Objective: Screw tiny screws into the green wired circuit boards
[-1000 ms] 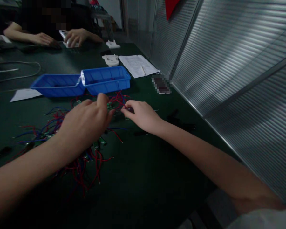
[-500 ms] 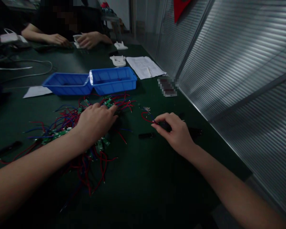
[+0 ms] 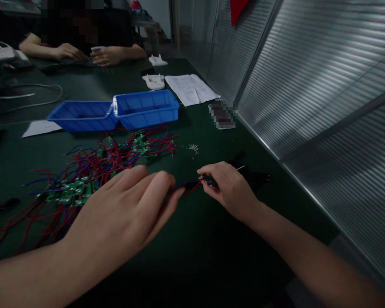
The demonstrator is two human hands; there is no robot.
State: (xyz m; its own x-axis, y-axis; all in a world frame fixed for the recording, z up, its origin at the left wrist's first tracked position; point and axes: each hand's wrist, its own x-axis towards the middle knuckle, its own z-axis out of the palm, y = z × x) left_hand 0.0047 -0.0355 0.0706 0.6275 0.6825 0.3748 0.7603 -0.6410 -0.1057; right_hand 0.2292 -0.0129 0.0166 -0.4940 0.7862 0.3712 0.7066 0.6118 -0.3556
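Observation:
My left hand (image 3: 131, 205) is closed in a pinch on a red and blue wire pair (image 3: 196, 185), in front of the pile of wired green circuit boards (image 3: 73, 190). The wires run across to my right hand (image 3: 234, 188). There, my right thumb and fingers are closed around a small dark part (image 3: 210, 180) at the wire ends; its kind is too dark to make out. Behind the right hand a thin metal rod (image 3: 240, 167) sticks out, and what it belongs to is hidden. Tiny metal screws (image 3: 193, 149) lie in a small heap beyond the hands.
Two blue bins (image 3: 147, 113) stand behind the boards. Farther back are printed paper (image 3: 192, 90), white plastic parts (image 3: 154, 81) and a co-worker's hands (image 3: 105, 55). A blind-covered glass partition (image 3: 308, 94) borders the table's right side. Dark items (image 3: 259, 176) lie beside my right hand.
My left hand has come off the board pile toward me and right, and now pinches the wires. My right hand has moved slightly down and holds the dark part. The view has shifted slightly.

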